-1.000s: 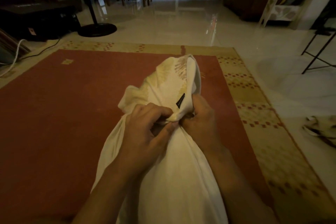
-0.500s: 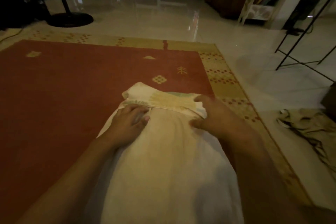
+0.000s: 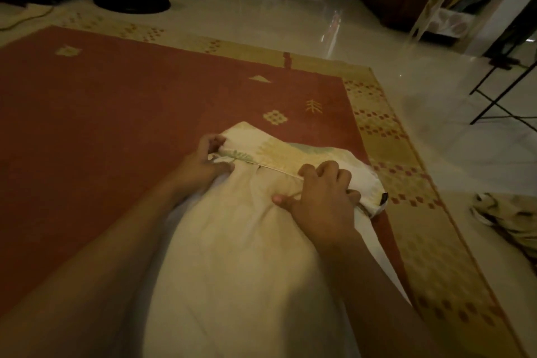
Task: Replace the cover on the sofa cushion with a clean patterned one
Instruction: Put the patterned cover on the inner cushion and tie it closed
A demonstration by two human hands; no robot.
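- The bare left hand [image 3: 203, 167], forearm stretched forward, pinches the edge of the pale leaf-patterned fabric cover [image 3: 279, 151] with curled fingers.
- The bare right hand [image 3: 322, 200], knuckles up, grips the same edge.

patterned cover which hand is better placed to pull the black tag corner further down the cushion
Likely the right hand: it grips the patterned cover hem beside the black tag, while the left hand pinches the opposite end.

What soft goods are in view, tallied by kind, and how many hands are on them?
cushion: 1
cover: 1
cloth: 1
rug: 1
hands: 2, left hand and right hand, both gripping the cover's edge
Total: 6
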